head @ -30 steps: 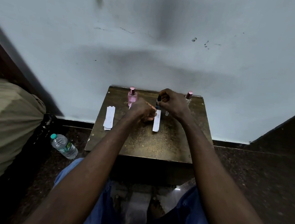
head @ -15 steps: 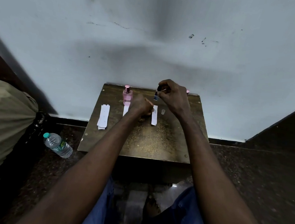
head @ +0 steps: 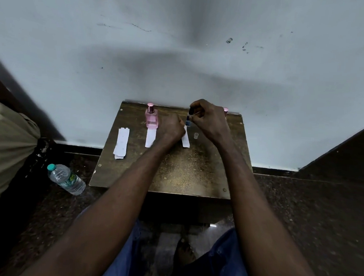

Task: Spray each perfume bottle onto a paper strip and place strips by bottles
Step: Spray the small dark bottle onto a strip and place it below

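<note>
Gripping the blue bottle [head: 188,121] is your right hand [head: 210,121]: it is curled round the bottle, with one finger bent over the dark top. The bottle is upright at the back-centre of the counter [head: 173,176]. Can't tell if its base is on the surface or just off it.

Your left hand [head: 170,128] sits just left of the blue bottle, clenched, pinching the top end of a paper strip [head: 185,140]. The pinch point itself is hidden behind the knuckles. That strip runs from just below the blue bottle toward you, with its lower end on or close to the counter.

Clear cap [head: 196,135] stands on the counter just right of the blue bottle and a bit nearer you, untouched.

Pink bottle [head: 151,117] stands upright left of the blue bottle, past your left hand, cap on. A second strip [head: 150,137] lies flat in front of it, at or touching its base. Stack of spare strips [head: 121,142] lies further left of the blue bottle, near the counter's left edge.

Right of the blue bottle, a pink cap [head: 225,110] pokes out from behind your right hand. The rest of that bottle is hidden.

Water bottle [head: 67,179] lies on its side on the floor [head: 302,214], well left of the blue bottle.
</note>
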